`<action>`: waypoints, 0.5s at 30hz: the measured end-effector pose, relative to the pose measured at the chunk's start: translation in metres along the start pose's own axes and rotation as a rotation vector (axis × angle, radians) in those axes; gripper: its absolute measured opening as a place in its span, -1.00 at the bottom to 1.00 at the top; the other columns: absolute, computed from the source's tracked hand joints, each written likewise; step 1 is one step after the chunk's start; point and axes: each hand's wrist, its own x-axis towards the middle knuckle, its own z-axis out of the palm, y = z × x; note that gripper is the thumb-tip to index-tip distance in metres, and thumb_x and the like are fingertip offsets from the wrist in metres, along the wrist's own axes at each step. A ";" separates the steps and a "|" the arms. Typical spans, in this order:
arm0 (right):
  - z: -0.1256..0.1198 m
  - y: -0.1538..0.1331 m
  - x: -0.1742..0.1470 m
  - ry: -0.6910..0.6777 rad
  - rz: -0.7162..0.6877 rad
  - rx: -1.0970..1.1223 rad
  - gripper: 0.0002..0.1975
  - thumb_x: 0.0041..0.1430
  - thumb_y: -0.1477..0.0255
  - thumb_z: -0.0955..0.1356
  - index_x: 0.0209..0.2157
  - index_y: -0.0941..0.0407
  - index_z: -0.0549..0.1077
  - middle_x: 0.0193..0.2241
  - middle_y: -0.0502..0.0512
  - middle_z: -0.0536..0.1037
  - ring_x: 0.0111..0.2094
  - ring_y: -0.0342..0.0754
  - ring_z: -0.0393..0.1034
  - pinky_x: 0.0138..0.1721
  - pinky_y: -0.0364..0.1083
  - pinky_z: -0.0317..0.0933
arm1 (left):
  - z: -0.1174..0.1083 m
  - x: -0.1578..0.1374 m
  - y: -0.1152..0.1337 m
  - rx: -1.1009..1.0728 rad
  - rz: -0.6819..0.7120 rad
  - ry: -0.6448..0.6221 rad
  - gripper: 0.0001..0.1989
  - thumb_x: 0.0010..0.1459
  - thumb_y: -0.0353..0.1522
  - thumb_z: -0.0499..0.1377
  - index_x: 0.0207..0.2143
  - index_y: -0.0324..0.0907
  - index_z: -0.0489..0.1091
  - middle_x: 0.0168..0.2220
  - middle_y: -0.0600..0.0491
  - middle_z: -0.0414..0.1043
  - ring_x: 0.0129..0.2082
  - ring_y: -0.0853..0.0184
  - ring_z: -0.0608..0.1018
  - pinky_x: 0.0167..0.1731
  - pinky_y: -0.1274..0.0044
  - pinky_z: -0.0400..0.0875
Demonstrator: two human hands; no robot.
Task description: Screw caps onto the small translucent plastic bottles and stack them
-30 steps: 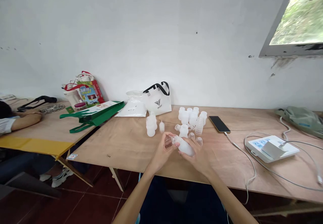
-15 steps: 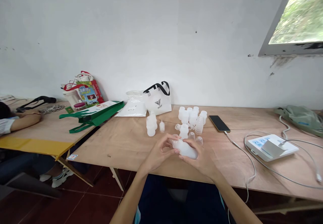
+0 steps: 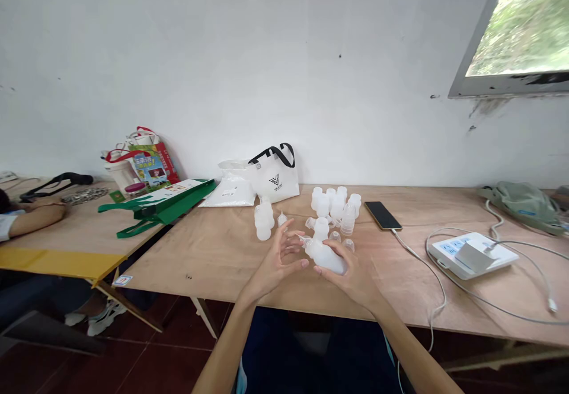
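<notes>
A translucent white squeeze bottle (image 3: 328, 259) lies tilted in my right hand (image 3: 355, 275), its pointed nozzle toward the left. My right fingers and thumb wrap its body. Just left of the nozzle is my left hand (image 3: 276, 263), fingers spread and curved; whether a fingertip touches the nozzle is hard to tell. Beyond my hands stands a group of white bottles (image 3: 338, 204), with an upright bottle (image 3: 320, 228) in front and clear caps (image 3: 348, 244) beside it. More white bottles (image 3: 263, 223) and a small nozzle cap (image 3: 281, 218) stand on the left.
A phone (image 3: 383, 215) with a cable and a white box (image 3: 473, 253) lie on the right of the wooden table (image 3: 213, 258). A white tote bag (image 3: 278, 178) and plastic bag (image 3: 230, 189) lean at the wall. Another person's arm (image 3: 38, 219) rests on the left table.
My left fingers have spread and come away from the bottle's nozzle end. My right hand keeps hold of the bottle. The view has shifted slightly.
</notes>
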 end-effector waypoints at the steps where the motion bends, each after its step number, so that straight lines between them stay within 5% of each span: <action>1: 0.000 0.000 0.000 0.010 -0.013 -0.025 -0.57 0.17 0.16 0.44 0.05 -0.07 0.40 0.00 0.06 0.59 -0.03 0.13 0.52 -0.10 0.09 0.43 | -0.002 0.000 0.000 0.018 -0.020 -0.001 -0.12 0.05 -0.26 0.43 0.33 0.04 0.07 0.13 -0.07 0.38 0.07 0.19 0.50 0.15 0.28 0.36; 5: 0.004 -0.002 -0.002 -0.006 -0.078 -0.136 -0.60 0.18 0.20 0.43 0.04 -0.09 0.40 -0.05 0.05 0.61 -0.11 0.14 0.56 -0.15 0.11 0.45 | -0.002 0.000 -0.002 0.131 -0.097 0.050 -0.64 0.21 -0.12 0.28 -0.04 -0.10 0.43 -0.13 0.00 0.50 -0.11 0.24 0.53 -0.07 0.41 0.44; 7: 0.006 -0.004 -0.003 -0.023 -0.103 -0.172 -0.59 0.18 0.21 0.44 0.05 -0.09 0.40 -0.08 0.04 0.63 -0.15 0.13 0.57 -0.20 0.09 0.46 | -0.001 0.000 -0.002 0.174 -0.103 0.071 -0.68 0.27 -0.07 0.20 -0.21 -0.15 0.45 -0.26 0.02 0.50 -0.22 0.27 0.52 -0.24 0.48 0.42; 9: 0.006 -0.003 -0.003 -0.021 -0.112 -0.198 -0.60 0.18 0.21 0.44 0.04 -0.09 0.40 -0.12 0.02 0.64 -0.19 0.12 0.58 -0.24 0.08 0.46 | -0.002 -0.001 0.002 0.182 -0.083 0.033 -0.69 0.28 -0.09 0.19 -0.20 -0.15 0.45 -0.25 0.02 0.50 -0.25 0.28 0.51 -0.29 0.50 0.40; 13: 0.004 0.000 -0.003 -0.005 -0.111 -0.209 -0.62 0.17 0.22 0.44 0.02 -0.09 0.40 -0.11 0.02 0.64 -0.18 0.11 0.58 -0.24 0.07 0.46 | -0.006 -0.004 0.014 0.184 -0.036 -0.081 -0.71 0.29 -0.16 0.21 -0.02 -0.06 0.46 0.01 0.00 0.47 -0.08 0.25 0.52 -0.06 0.44 0.40; 15: 0.004 0.001 -0.003 -0.011 -0.112 -0.222 -0.60 0.17 0.22 0.44 0.03 -0.09 0.39 -0.10 0.02 0.64 -0.18 0.12 0.58 -0.24 0.07 0.45 | -0.006 -0.005 0.016 0.184 -0.047 -0.067 -0.69 0.28 -0.15 0.21 0.01 -0.05 0.44 -0.01 0.01 0.48 -0.05 0.24 0.51 -0.05 0.44 0.40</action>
